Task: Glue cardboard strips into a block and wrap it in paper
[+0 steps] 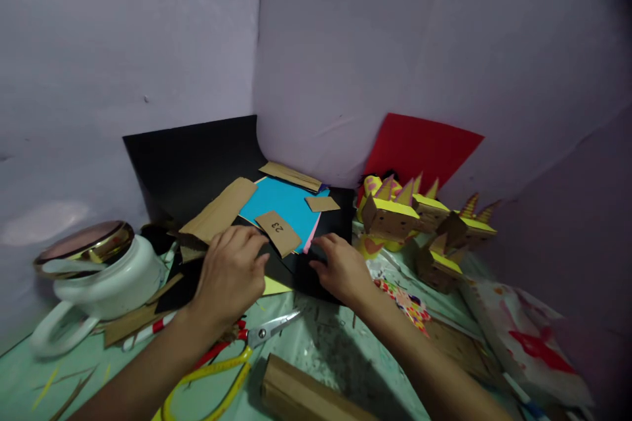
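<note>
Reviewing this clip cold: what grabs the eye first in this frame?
Two bare hands meet at the centre: the left hand and right hand rest on a black sheet, just in front of a bright blue sheet strewn with cardboard pieces. To the right stands a cluster of yellow-topped cardboard figures, with a red sheet leaning on the wall behind.

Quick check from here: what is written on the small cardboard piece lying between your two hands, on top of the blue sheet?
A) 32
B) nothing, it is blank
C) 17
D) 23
D: the small cardboard piece, lying partly on the blue sheet just beyond the left hand and right hand, bears the digits 23, seen upside down from the head camera.
</note>
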Tool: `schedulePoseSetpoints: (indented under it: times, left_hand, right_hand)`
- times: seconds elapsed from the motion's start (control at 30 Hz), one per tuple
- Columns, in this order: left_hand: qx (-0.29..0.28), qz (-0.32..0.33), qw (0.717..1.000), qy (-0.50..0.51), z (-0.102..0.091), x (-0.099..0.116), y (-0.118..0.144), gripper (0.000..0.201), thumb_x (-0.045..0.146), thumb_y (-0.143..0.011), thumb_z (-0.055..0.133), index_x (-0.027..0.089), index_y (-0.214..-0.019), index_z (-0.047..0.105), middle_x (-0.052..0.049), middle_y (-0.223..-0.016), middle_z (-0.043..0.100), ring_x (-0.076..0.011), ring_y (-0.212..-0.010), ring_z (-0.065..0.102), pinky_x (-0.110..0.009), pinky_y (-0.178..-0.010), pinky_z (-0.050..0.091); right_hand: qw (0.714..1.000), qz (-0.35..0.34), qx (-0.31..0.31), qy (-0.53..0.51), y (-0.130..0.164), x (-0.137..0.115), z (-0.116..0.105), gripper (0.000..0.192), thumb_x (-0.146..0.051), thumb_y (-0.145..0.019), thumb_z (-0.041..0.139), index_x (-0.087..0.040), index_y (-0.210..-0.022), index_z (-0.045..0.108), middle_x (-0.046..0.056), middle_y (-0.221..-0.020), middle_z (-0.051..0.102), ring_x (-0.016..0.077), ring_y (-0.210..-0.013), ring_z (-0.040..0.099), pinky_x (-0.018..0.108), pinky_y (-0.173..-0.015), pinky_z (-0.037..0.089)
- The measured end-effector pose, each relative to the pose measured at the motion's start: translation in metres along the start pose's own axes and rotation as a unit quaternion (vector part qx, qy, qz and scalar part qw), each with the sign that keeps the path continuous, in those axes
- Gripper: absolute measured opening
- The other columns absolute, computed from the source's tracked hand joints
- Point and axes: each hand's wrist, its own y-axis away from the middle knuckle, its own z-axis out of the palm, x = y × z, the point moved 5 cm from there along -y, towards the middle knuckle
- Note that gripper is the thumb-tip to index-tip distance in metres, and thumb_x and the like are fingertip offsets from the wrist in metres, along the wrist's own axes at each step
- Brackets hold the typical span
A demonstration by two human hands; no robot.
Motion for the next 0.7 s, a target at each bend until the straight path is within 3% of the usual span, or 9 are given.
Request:
schedulePoseSetpoints:
  times: [0.1,0.23,0.33,0.4,0.53,0.7]
  left_hand:
    - [-0.044,0.026,0.999,-0.008,0.010,0.018,-0.026,0.026,0.013,-0.078,0.058,0.016,-0.103,0.064,-0.013,-0.114,0.061,-0.0306,-0.111,0.052,-0.047,-0.096,0.040]
    - [-0.118,0.046,0.992,-0.027,0.037,0.039,-0.043,0.046,0.016,-0.066,0.073,0.014,-0.111,0.061,-0.018,-0.127,0.054,-0.0380,-0.123,0.044,-0.055,-0.100,0.035]
    - [-0.159,0.034,0.986,-0.042,0.054,0.042,-0.050,0.037,0.023,-0.075,0.072,0.015,-0.108,0.061,-0.012,-0.124,0.055,-0.0338,-0.122,0.046,-0.057,-0.101,0.035]
    - [-0.178,0.007,0.983,-0.035,0.059,0.036,-0.057,0.021,0.029,-0.085,0.063,0.015,-0.102,0.062,-0.008,-0.116,0.060,-0.0271,-0.115,0.053,-0.053,-0.099,0.040]
    - [-0.187,-0.115,0.975,0.023,0.061,0.005,-0.078,0.022,0.035,-0.090,0.058,0.016,-0.100,0.063,-0.006,-0.107,0.064,-0.0213,-0.100,0.061,-0.043,-0.088,0.050]
    - [-0.177,-0.287,0.927,0.164,0.065,-0.037,-0.091,0.028,0.036,-0.090,0.058,0.015,-0.108,0.059,-0.006,-0.104,0.064,-0.0181,-0.085,0.064,-0.036,-0.072,0.056]
  right_hand:
    - [0.998,0.058,-0.002,-0.016,-0.018,0.005,0.008,0.042,-0.024,-0.080,0.069,-0.015,-0.119,0.056,0.011,-0.117,0.059,0.0254,-0.103,0.059,0.042,-0.087,0.047]
    - [0.990,0.100,-0.013,-0.103,-0.032,0.013,0.018,0.033,-0.035,-0.089,0.061,-0.017,-0.117,0.057,0.006,-0.112,0.062,0.0213,-0.097,0.063,0.044,-0.084,0.051]
    - [0.973,0.103,-0.008,-0.208,-0.046,0.020,0.025,0.033,-0.033,-0.091,0.059,-0.018,-0.119,0.056,0.007,-0.116,0.061,0.0212,-0.098,0.063,0.043,-0.083,0.053]
    - [0.952,0.109,-0.009,-0.285,-0.056,0.025,0.031,0.033,-0.033,-0.091,0.059,-0.018,-0.120,0.055,0.008,-0.118,0.060,0.0208,-0.098,0.063,0.042,-0.082,0.054]
    - [0.899,0.125,-0.008,-0.420,-0.067,0.032,0.036,0.033,-0.033,-0.091,0.058,-0.018,-0.121,0.055,0.007,-0.117,0.061,0.0203,-0.096,0.063,0.041,-0.081,0.054]
    - [0.845,0.156,-0.035,-0.510,-0.061,0.029,0.034,0.031,-0.033,-0.092,0.058,-0.017,-0.119,0.056,0.007,-0.115,0.062,0.0197,-0.095,0.064,0.040,-0.080,0.054]
